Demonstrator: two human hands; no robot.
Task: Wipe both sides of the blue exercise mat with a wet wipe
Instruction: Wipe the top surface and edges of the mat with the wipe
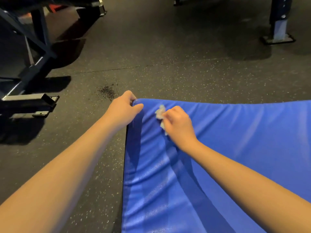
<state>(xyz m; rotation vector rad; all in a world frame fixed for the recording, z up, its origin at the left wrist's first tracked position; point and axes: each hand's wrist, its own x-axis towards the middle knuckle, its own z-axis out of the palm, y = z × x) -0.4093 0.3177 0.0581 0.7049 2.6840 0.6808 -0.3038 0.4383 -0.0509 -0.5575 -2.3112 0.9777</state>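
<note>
Gym floor (151,64), blue mat (235,140) (wipe (160,113) atop)

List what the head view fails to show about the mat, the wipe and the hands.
1. Underside of the blue mat: hidden by the mat itself, head view.
2. The mat's right and near ends: cut off by the frame edges.
3. The wet wipe: mostly covered by the right hand gripping it.
4. Fingertips of the left hand: curled behind the mat's corner.

Blue mat (235,148), white wipe (160,113), dark grey floor (151,47) w/ pale specks
</note>
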